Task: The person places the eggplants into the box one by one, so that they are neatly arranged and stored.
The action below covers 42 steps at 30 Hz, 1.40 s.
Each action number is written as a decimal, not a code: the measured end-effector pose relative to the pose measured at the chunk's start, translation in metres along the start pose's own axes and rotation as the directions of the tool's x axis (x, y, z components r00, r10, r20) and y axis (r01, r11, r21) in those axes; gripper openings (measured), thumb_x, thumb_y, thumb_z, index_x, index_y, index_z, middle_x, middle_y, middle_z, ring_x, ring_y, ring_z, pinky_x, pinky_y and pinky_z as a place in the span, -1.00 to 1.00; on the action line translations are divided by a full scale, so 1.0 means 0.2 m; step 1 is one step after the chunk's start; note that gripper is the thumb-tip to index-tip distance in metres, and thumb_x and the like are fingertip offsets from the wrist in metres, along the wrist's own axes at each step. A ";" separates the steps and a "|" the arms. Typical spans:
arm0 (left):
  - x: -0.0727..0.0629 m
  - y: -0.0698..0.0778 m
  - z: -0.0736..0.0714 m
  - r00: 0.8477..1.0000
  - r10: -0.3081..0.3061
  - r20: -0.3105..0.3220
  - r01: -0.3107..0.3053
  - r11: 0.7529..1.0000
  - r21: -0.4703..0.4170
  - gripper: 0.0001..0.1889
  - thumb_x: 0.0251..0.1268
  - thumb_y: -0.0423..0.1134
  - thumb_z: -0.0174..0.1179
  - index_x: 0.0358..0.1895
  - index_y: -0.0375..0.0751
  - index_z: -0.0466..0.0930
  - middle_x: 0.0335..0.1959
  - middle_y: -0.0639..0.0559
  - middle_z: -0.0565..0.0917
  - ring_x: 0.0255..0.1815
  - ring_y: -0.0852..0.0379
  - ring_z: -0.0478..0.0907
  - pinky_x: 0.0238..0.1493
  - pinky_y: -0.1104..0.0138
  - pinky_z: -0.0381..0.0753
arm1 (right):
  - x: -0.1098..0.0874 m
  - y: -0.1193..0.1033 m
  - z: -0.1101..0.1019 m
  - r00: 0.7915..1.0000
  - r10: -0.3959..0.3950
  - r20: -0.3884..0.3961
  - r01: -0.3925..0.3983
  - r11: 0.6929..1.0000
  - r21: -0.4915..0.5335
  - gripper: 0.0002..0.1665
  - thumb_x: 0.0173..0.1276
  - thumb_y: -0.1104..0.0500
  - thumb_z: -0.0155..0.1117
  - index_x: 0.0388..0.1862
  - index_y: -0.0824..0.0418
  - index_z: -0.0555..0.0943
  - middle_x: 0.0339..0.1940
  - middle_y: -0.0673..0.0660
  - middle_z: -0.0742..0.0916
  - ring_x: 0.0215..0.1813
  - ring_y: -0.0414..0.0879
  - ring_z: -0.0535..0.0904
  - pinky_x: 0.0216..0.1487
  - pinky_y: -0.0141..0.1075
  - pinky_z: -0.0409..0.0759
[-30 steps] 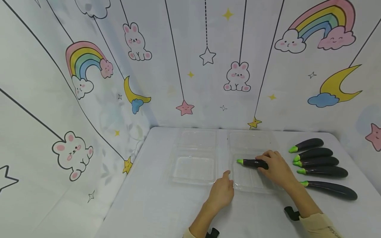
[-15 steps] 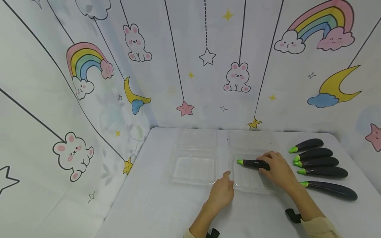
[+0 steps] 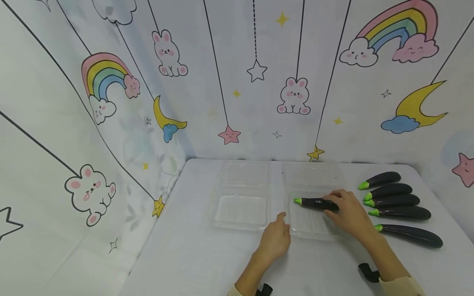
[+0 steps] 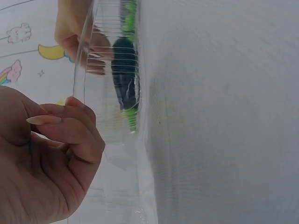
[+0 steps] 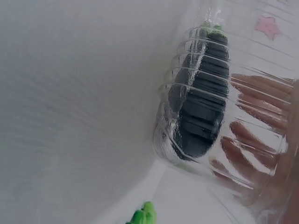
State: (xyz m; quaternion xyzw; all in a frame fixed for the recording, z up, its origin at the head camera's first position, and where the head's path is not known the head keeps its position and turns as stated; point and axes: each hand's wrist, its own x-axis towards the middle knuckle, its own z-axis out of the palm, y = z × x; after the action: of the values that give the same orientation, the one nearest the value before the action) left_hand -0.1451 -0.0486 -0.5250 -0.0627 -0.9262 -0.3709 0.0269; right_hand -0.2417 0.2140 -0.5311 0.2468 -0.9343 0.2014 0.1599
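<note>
An eggplant (image 3: 314, 203) with a bright green stem end lies in the front compartment of a clear hinged plastic container (image 3: 301, 233). My right hand (image 3: 349, 211) is over its blunt end, fingertips beside the dark skin. Seen through the clear wall in the right wrist view, the fingers (image 5: 252, 144) are spread apart, with a gap to the eggplant (image 5: 203, 102). At the container's near left corner my left hand (image 3: 275, 239) holds the rim. The left wrist view shows curled fingers (image 4: 77, 140) with a fingertip right at that rim (image 4: 81, 70).
Several more eggplants (image 3: 401, 213) lie in a column on the right of the white table (image 3: 177, 246). A second clear plastic container (image 3: 240, 226) stands open to the left. Black wrist mounts (image 3: 368, 272) show below the wrists. A patterned curtain (image 3: 207, 82) hangs behind.
My right hand has slid slightly right along the eggplant, uncovering more of its blunt end. The eggplant stays nearly in place, and my left hand holds still at the container's corner.
</note>
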 end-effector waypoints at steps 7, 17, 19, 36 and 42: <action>-0.01 0.00 0.00 1.000 -0.003 0.018 0.003 1.000 -0.015 -0.58 0.59 -0.32 0.08 0.38 -0.45 0.41 -0.68 0.12 0.46 -0.66 0.23 0.37 -0.57 0.34 0.45 | -0.03 -0.02 -0.04 1.000 -0.005 -0.020 0.006 1.000 0.008 -0.44 0.09 0.25 0.69 0.11 0.23 0.74 0.12 0.30 0.63 0.10 0.28 0.53 -0.02 0.21 0.57; 0.00 -0.01 0.00 1.000 0.004 0.017 -0.004 1.000 -0.011 -0.58 0.58 -0.33 0.08 0.38 -0.45 0.41 -0.62 0.04 0.56 -0.63 0.22 0.41 -0.53 0.31 0.50 | -0.07 0.00 -0.08 0.996 -0.009 -0.089 0.010 1.000 0.008 -0.45 0.05 0.26 0.69 0.07 0.24 0.74 0.11 0.27 0.63 0.13 0.26 0.53 0.02 0.20 0.57; 0.00 -0.01 0.00 1.000 0.006 0.016 -0.006 1.000 -0.013 -0.58 0.58 -0.33 0.08 0.38 -0.45 0.41 -0.61 0.02 0.58 -0.62 0.22 0.42 -0.52 0.30 0.51 | -0.08 0.00 -0.09 0.995 0.006 -0.102 -0.005 1.000 0.011 -0.45 0.05 0.26 0.70 0.07 0.24 0.74 0.12 0.26 0.63 0.14 0.26 0.55 0.04 0.21 0.57; 0.00 -0.01 0.01 1.000 0.015 0.014 -0.015 0.999 -0.034 -0.58 0.59 -0.33 0.06 0.38 -0.46 0.40 -0.65 0.11 0.49 -0.65 0.23 0.38 -0.56 0.33 0.45 | -0.16 0.05 -0.18 0.980 0.063 -0.188 -0.062 0.998 0.008 -0.44 0.05 0.32 0.67 0.09 0.22 0.72 0.13 0.28 0.64 0.18 0.35 0.52 0.09 0.28 0.49; 0.00 -0.01 0.00 1.000 0.014 0.017 -0.013 0.999 -0.049 -0.58 0.61 -0.34 0.05 0.39 -0.47 0.40 -0.67 0.14 0.45 -0.68 0.25 0.34 -0.61 0.36 0.40 | -0.20 0.08 -0.21 0.973 0.042 -0.226 -0.044 0.999 -0.005 -0.41 -0.01 0.40 0.65 0.07 0.23 0.73 0.08 0.29 0.65 0.13 0.34 0.55 0.03 0.23 0.50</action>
State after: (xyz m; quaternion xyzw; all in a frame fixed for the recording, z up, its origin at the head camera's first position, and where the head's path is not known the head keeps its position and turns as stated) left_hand -0.1452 -0.0492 -0.5267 -0.0727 -0.9166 -0.3926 0.0196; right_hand -0.2096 0.2616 -0.5154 0.2012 -0.9163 0.2269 0.2617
